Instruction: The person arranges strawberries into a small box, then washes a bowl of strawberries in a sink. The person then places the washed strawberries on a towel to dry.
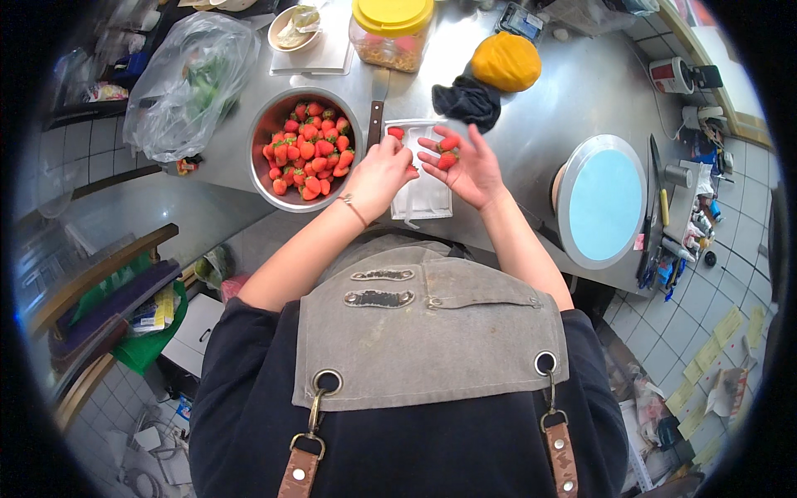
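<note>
My left hand point(385, 174) is over the left side of a shallow white tray point(429, 208), its fingers bent around a strawberry point(411, 172) that shows in part at the fingertips. Another strawberry point(396, 132) shows just above its knuckles, by the tray's upper left corner. Palm up, my right hand point(470, 165) carries two strawberries point(448, 160) on its fingers at the tray's right side. A steel bowl point(255, 159) full of strawberries point(307, 150) stands left of my left hand. A spatula with a dark wooden handle point(375, 124) lies between bowl and tray.
Behind the tray are a yellow-lidded plastic jar point(389, 40), a black cloth point(467, 101) and a yellow bundle point(506, 61). A clear plastic bag point(187, 87) with greens lies at the left. A round cake turntable with a blue top point(601, 199) and a long knife point(652, 180) are at the right.
</note>
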### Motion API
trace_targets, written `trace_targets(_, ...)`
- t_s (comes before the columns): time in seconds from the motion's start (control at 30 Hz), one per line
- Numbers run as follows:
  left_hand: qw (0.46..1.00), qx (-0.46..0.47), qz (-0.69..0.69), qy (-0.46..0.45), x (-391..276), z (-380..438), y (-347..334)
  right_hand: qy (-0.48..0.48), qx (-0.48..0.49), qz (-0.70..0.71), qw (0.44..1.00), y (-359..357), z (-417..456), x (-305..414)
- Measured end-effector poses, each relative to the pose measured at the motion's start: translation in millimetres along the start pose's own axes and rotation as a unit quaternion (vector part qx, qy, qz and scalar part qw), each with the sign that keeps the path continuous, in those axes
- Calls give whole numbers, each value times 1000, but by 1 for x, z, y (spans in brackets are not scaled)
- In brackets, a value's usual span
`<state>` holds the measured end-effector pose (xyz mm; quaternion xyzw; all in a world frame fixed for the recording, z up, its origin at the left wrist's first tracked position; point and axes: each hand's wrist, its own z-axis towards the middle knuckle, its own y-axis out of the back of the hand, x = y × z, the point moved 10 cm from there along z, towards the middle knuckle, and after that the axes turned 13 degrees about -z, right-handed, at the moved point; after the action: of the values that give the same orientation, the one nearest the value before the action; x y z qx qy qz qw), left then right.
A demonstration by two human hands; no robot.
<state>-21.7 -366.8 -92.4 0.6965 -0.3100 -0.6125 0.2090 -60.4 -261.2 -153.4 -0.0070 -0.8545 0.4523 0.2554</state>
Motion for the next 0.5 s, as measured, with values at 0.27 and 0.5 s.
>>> trace_targets(0.27, 596, 215, -743, 215, 8, -67, 10, -4, 115, 78, 990, -51, -16, 1)
trace_targets(0.5, 851, 188, -468, 143, 62, -93, 61, -19, 125, -81, 989, -104, -17, -6)
